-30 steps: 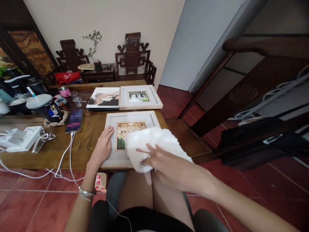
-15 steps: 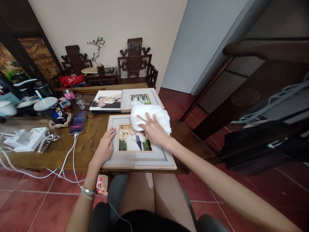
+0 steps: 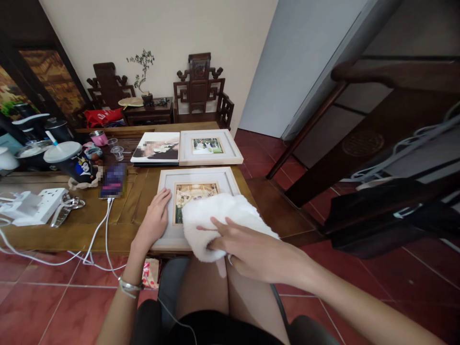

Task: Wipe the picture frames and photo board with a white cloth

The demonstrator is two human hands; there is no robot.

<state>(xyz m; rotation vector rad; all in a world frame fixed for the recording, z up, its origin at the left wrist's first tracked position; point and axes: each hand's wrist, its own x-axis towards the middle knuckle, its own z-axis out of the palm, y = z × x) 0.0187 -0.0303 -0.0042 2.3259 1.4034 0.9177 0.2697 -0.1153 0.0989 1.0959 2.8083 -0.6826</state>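
Observation:
A light wooden picture frame (image 3: 165, 182) with a wide pale mat and a photo (image 3: 196, 188) lies flat at the table's near edge. My left hand (image 3: 156, 218) rests along its left side, fingers stretched over the border. In my right hand (image 3: 247, 247) is a folded white towel (image 3: 223, 213), the thumb tucked in its fold and the fingers spread on top. The towel covers the lower right of the frame and hangs over the front edge, hiding part of the photo.
Behind lie a second picture frame (image 3: 233, 149) and a photo album (image 3: 157, 147). To the left are a phone (image 3: 112, 180) on white cables, a dark lidded cup (image 3: 77, 165), a power strip (image 3: 43, 206) and small clear cups (image 3: 117, 152). A wooden chair (image 3: 316, 124) stands at the right.
My right hand has drawn the towel from the frame's upper right down toward me, over the lower right part. My left hand stays at the left side.

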